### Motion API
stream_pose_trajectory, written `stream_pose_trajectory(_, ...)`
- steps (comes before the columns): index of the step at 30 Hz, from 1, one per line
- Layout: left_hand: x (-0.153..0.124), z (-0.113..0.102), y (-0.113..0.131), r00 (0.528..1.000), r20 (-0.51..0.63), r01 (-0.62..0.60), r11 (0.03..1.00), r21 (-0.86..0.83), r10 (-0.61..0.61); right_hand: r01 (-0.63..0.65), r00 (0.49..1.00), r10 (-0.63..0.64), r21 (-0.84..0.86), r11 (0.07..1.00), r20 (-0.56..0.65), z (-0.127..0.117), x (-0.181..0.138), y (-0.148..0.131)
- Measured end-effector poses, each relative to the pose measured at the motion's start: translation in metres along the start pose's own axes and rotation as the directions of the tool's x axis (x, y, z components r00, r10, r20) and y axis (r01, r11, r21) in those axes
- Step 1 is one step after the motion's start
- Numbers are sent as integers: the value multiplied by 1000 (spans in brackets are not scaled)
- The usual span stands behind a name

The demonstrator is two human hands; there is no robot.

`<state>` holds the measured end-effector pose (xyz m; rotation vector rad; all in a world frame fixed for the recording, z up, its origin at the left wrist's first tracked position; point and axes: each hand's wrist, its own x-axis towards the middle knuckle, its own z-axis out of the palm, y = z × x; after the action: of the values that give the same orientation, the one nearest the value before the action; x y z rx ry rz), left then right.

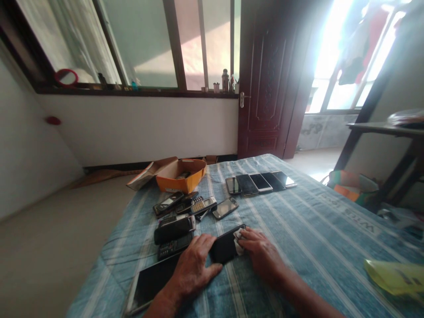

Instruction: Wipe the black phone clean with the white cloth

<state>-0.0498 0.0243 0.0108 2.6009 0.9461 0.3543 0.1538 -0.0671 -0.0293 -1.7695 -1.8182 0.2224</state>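
A black smartphone [225, 245] lies on the blue striped cloth [298, 229] near the front of the table. My left hand [194, 267] rests on the phone's left end, fingers curled over it. My right hand [261, 251] presses a small white cloth [239, 244] against the phone's right end. A larger dark tablet-like device [150, 282] lies just left of my left wrist.
Several old keypad phones [180, 210] lie piled at the left, behind them an open orange cardboard box [180, 174]. A row of several smartphones [260, 182] sits at the far edge. A yellow object [394, 276] lies at the right. A dark door stands beyond.
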Motion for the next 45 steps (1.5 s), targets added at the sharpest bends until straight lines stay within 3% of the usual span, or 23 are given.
stream_pose_trajectory(4,0,1,0,1000,-13,-2,1000,-7,2,-67,998,68,-106,992,5,8,-5,-12)
stream_pose_trajectory(12,1,3,-2,1000,-15,-14,999,35,14,170,985,-164,-170,971,47,38,-11,-39)
stream_pose_trajectory(15,1,2,-1,1000,-4,1,1000,28,-1,139,989,-130,-135,981,77,27,-8,-31)
stream_pose_trajectory(19,1,0,1,1000,9,17,1000,10,-17,-1,998,11,-166,986,57,2,-3,-15)
stream_pose_trajectory(23,0,0,0,1000,2,15,1000,5,-15,-26,999,31,-233,972,18,-5,0,-12)
stream_pose_trajectory(28,1,1,0,1000,-1,9,1000,17,-9,108,993,-114,-332,937,0,10,1,-27)
stream_pose_trajectory(34,3,4,-3,999,-25,-23,998,52,24,370,925,-377,-321,872,42,26,11,-43)
stream_pose_trajectory(39,1,3,-3,999,-23,-24,999,48,25,396,917,-391,-262,880,71,16,12,-32)
stream_pose_trajectory(45,0,0,1,1000,-11,-17,1000,18,17,298,954,-282,-273,914,98,-6,7,-9)
